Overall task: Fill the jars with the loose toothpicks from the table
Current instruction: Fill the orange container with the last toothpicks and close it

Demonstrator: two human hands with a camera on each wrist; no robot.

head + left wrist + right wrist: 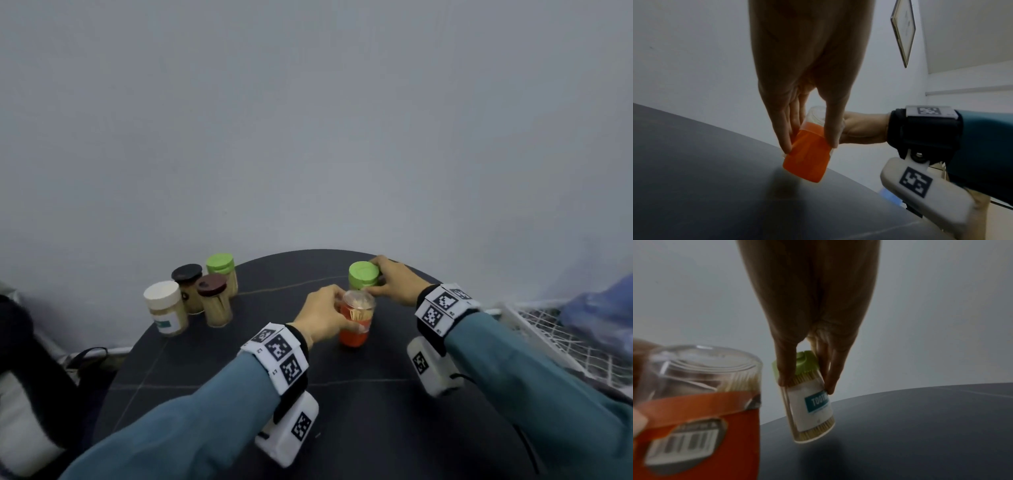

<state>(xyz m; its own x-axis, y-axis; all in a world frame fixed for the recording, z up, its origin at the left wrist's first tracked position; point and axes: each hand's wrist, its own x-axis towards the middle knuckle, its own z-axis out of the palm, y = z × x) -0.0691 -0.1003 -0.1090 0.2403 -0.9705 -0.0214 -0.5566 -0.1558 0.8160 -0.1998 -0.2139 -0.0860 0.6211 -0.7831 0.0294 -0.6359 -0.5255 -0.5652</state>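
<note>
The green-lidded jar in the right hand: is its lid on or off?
On. The green lid caps the jar the right hand grips.

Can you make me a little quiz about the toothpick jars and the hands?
1. True or false: the left hand holds the orange jar.
2. What colour is the lid of the jar in the right hand?
A red
B green
C blue
3. How many jars stand in the group at the left edge of the table?

Key:
1. True. Its fingers wrap round the jar.
2. B. The lid is green.
3. Four, with white, black, brown and green lids.
</note>
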